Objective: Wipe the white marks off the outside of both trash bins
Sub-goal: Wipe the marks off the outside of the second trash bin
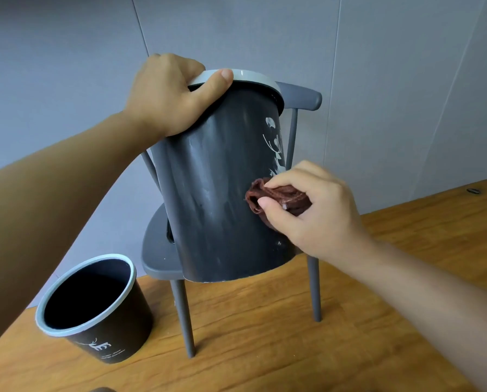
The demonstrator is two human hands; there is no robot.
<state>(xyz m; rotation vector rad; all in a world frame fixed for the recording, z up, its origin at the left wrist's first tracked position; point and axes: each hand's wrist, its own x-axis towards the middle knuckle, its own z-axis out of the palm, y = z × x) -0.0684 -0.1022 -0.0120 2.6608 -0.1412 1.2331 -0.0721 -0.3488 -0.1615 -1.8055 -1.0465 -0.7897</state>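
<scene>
At frame centre, my left hand [166, 94] grips the tilted bin [222, 193] by its rim, baring its smeared side to the cloth [276, 198] pinched in my right hand [315, 213].

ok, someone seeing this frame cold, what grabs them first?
The dark trash bin held tilted at centre, over the small grey chair: the left hand grips its pale rim while the right hand presses a bunched brown cloth to its side. White smears streak the bin's wall. Next, the second bin standing open at lower left on the wooden table.
</scene>
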